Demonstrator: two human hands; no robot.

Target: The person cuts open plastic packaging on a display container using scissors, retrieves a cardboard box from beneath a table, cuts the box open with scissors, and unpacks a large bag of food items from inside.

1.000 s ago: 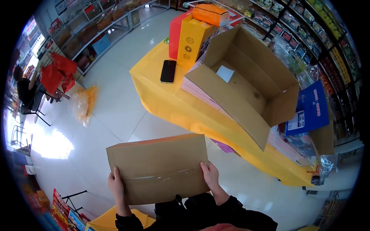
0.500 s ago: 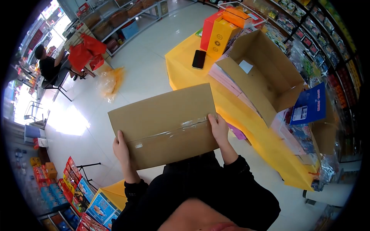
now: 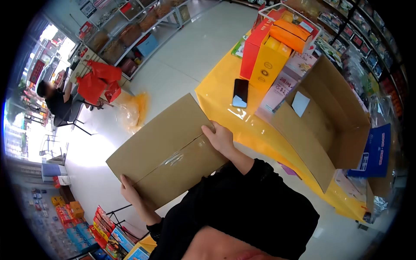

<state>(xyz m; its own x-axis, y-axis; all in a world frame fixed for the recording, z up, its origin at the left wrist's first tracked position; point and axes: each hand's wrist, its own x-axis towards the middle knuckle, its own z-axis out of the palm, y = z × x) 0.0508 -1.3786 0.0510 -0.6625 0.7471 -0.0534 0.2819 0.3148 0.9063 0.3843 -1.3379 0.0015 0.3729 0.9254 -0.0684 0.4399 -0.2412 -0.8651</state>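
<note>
Evenly matched hands on a slanting box

You hold the rectangular brown cardboard box with a taped seam (image 3: 151,145) before your torso, its right end higher in view than its left; your left hand (image 3: 131,190) is part-closed round the lower-left edge, thumb on the face; your right hand (image 3: 221,139) grips the opposite edge likewise, its underside fingers hidden; for a steady hold, share the load evenly, press lightly so the cardboard does not buckle, leave the clear shiny tape (image 3: 174,159) untouched, and mind the yellow-covered table (image 3: 216,91) bearing the black rectangular phone (image 3: 240,92).
</note>
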